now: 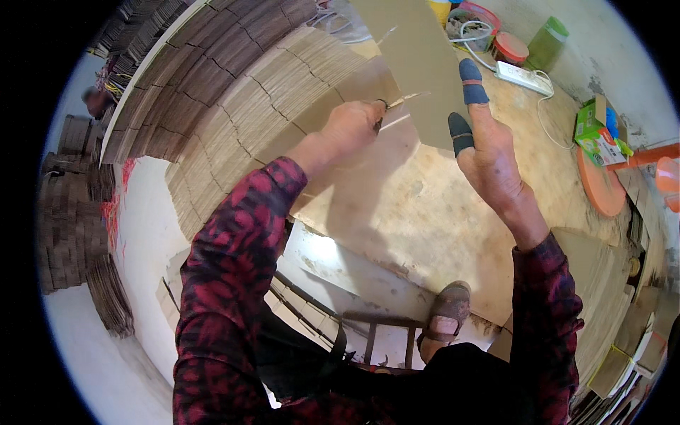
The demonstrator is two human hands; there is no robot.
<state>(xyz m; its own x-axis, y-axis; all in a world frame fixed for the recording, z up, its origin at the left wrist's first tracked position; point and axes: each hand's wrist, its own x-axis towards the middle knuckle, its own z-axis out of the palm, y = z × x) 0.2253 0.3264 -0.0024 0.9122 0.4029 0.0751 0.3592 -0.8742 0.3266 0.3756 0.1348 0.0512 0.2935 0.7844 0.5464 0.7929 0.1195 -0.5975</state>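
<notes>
Both sleeves [227, 248] have a dark red and black pattern. On the right hand [492, 152], two dark finger covers [474, 92] are worn, one with a reddish band. Lower clothing [439, 386] is black; one shoe [453, 301] is brownish.

Legible text: none. 1 green-and-white box [591, 134], right side of frame, above mid-height: printed marks on its front, too small and blurred to make out.

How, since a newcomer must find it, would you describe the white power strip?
Follow the pale work surface toward the whitish wall, upper right. Near the translucent green bottle lies the white plastic power strip: flat, oblong, unlike the round red-lidded tub.
</notes>
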